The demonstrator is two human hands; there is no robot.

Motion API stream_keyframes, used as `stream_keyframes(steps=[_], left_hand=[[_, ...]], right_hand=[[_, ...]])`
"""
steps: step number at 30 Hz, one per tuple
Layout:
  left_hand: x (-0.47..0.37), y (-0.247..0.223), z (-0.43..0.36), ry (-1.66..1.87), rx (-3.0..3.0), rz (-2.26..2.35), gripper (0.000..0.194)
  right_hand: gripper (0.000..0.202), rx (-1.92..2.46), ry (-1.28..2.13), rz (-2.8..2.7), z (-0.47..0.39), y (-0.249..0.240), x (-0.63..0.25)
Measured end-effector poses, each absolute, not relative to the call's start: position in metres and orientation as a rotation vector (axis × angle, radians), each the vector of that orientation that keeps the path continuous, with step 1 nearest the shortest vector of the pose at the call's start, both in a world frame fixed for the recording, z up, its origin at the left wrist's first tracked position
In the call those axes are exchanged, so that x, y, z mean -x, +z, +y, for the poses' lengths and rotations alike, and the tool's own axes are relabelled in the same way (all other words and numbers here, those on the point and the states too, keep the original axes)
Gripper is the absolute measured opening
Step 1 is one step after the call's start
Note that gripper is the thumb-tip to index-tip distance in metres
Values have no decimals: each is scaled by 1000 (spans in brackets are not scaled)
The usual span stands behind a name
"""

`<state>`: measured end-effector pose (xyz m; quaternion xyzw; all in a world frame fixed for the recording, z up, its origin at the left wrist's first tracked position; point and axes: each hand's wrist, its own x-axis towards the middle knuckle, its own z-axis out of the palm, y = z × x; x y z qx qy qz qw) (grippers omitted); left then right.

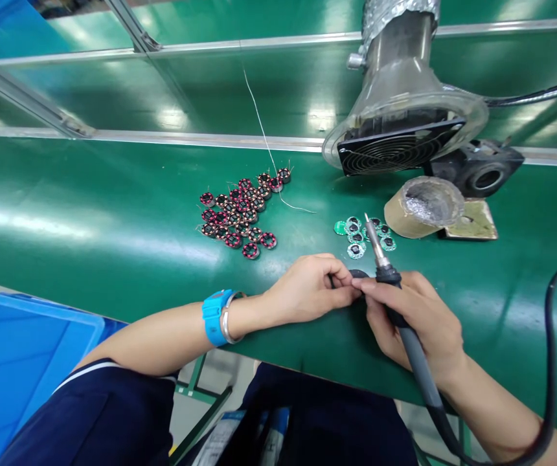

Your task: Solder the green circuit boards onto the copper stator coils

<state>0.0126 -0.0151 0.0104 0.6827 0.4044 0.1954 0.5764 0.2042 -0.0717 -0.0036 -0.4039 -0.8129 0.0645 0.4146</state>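
My right hand [419, 317] is wrapped round a soldering iron [413, 353], whose bare metal tip points up and away from me. Its thumb and forefinger reach across to the fingertips of my left hand [310, 288]. Those left fingers are pinched together, and what they hold is hidden. A dark round piece [357, 274] shows in part just behind the meeting fingertips. Past the hands lie several small round circuit boards [356, 250] with black centres, partly behind the iron. To the left sits a cluster of wound ring coils [243, 206] with red and copper windings.
A fume extractor hood [405, 123] with a black fan grille hangs at the back right. Below it stand a tan cup [407, 217] and a black iron holder [485, 169]. Solder wire [261, 126] dangles over the coils. A blue bin [26, 362] is at the left.
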Motion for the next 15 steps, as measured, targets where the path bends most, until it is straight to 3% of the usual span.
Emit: stream_keyframes(steps=[15], left_hand=[[-7,12,-21,435,-1754,1004,5]], right_hand=[[48,1032,92,-2135,-74,-2,-206]])
